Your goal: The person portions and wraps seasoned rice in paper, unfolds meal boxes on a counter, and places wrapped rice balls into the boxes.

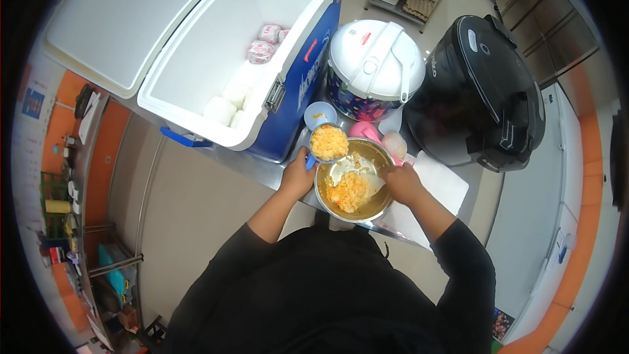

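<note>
My left hand [299, 176] is closed on the blue handle of a small cup [329, 142] filled with orange-yellow rice, held above the left rim of a metal bowl. Inside the metal bowl [376, 213] lies more orange rice [350, 191], with some white grains stuck to the wall. Over the bowl's right side, my right hand [402, 182] grips a pale spatula [375, 185], whose blade touches the rice. Just behind the cup is a light blue bowl [320, 114]. Pink items [364, 132] stand behind the metal bowl.
An open blue cooler [288, 105] at the left holds wrapped balls [261, 52] and white bundles [220, 111]. Behind the bowl stands a white-lidded rice cooker [377, 59]; a large black cooker [478, 92] is at the right. White paper [440, 183] lies on the table's right side.
</note>
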{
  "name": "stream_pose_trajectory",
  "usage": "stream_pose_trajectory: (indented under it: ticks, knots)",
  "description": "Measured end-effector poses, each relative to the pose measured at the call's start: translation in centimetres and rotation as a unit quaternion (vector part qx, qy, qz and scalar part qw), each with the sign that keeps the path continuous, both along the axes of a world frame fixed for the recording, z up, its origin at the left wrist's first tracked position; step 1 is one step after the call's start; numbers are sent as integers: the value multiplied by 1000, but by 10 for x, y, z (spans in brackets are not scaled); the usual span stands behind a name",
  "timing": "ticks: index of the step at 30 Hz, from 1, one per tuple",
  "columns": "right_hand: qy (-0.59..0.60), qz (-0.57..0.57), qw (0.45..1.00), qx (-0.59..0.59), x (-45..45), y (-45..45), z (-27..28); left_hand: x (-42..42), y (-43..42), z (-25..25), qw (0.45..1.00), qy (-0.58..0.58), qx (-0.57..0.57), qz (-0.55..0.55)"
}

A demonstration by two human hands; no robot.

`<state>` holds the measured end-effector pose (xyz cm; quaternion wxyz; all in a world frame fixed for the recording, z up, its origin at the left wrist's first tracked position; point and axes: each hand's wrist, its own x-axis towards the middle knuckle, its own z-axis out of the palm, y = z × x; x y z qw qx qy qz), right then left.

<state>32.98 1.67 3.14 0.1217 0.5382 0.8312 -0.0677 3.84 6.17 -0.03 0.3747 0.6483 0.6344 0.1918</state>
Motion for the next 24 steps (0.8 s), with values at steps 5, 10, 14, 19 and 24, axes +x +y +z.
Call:
stream_pose_trajectory:
  ticks: [5,10,14,19,24]
  knots:
    - [124,-87,979,-137,-24,-26,-5,3,-3,-1,1000,14,-3,6]
    - [183,-82,969,-144,-28,-10,-35,5,-5,4,999,13,-48,-1]
    - [253,-125,935,-214,-23,1,-42,5,-3,3,999,12,-33,0]
    - [323,-125,912,-219,-13,-1,-61,6,-2,2,999,7,-35,-1]
    - [340,-149,900,-230,-7,-5,-45,3,-2,-6,1000,-3,-19,-7]
